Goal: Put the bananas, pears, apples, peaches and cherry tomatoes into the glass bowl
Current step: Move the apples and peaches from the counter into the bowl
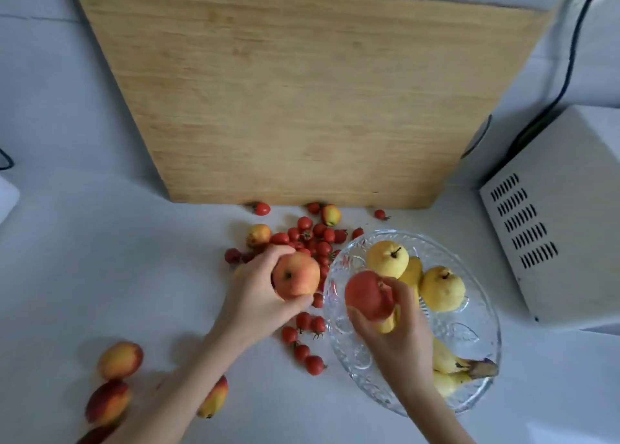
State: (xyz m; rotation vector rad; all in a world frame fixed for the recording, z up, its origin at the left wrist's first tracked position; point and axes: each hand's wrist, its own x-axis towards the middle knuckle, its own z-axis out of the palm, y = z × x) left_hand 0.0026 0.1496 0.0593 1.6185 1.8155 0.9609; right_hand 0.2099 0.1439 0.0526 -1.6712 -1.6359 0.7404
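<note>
The glass bowl point(476, 336) sits on the white table point(117, 242), to the right and near. Two yellow pears point(387, 259) are already inside it at the far side, and the bananas point(453, 366) lie in it at the near side.

Both hands are busy with apples now. The right hand point(399, 329) is over the bowl, and its grip is closed around a red apple point(367, 296). The left hand point(258, 292) is just left of the bowl, over the table, and its grip is closed around a pink and yellow apple point(295, 275).

So the apple step looks like the one in hand. Next, the right hand likely needs to go down low and let its apple rest softly beside the pears, because glass can crack if fruit drops hard. Then the left hand needs to move right, over the rim, and do the same.

Much is still left outside. A big bunch of cherry tomatoes point(312, 238) lies on the table just left of the bowl and beyond it, near the wooden board point(302, 91). Three peaches point(120, 359) lie at the near left. Two small red and yellow fruits point(258, 234) sit among the far tomatoes.

The tomatoes are tiny and round, so they may roll away.
</note>
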